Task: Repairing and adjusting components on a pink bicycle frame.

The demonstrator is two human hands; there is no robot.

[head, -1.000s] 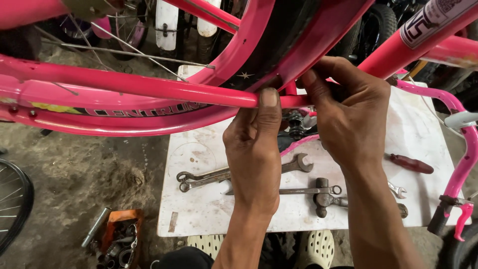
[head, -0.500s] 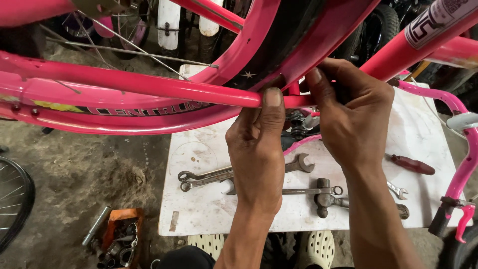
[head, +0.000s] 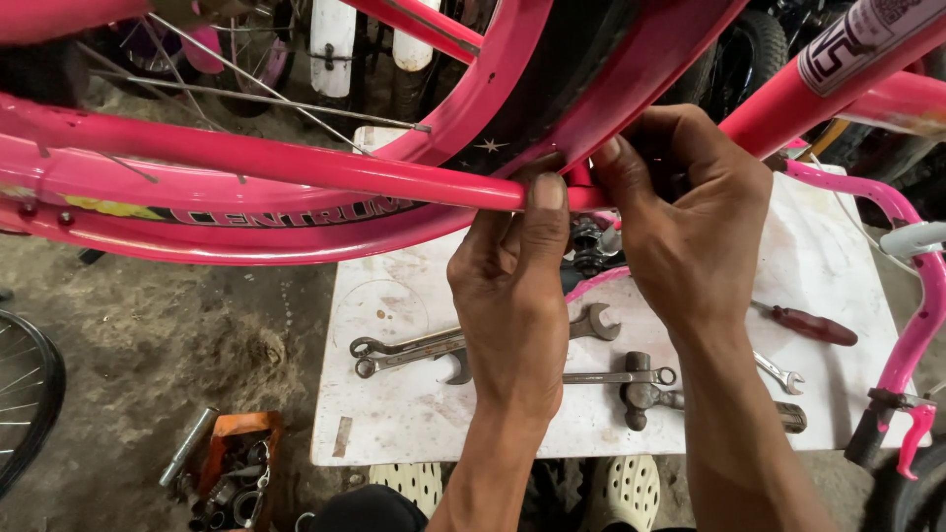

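Pink bicycle frame overhead, its thin pink stay tube [head: 296, 163] running across from the left toward both hands. Left hand [head: 512, 296] raised from below, fingers curled up behind the tube, thumb laid flat along its front and pressing on it: a pinch on the tube. Right hand [head: 690, 217] just beside it, fingers bunched and curled in around the spot where the tube meets the wider pink mudguard [head: 611, 79]; what the fingertips grip there is hidden by the hand itself, so cannot tell more than a closed, pressed-together grasp at the joint. A small dark bolt-and-nut assembly [head: 588, 241] hangs just below, between the two hands. Under the arms, a stained white board [head: 394, 414] serves as a bench. On it: several open-ended spanners [head: 409, 353] lying crossed near the left wrist, a hammer-like tool [head: 641, 389] with a steel shank beside them, a red-handled screwdriver [head: 813, 325] off to the right. On the dirt floor at lower left, an orange tray [head: 236, 463] of loose metal parts. Edge of a spoked wheel [head: 25, 394] at far left.
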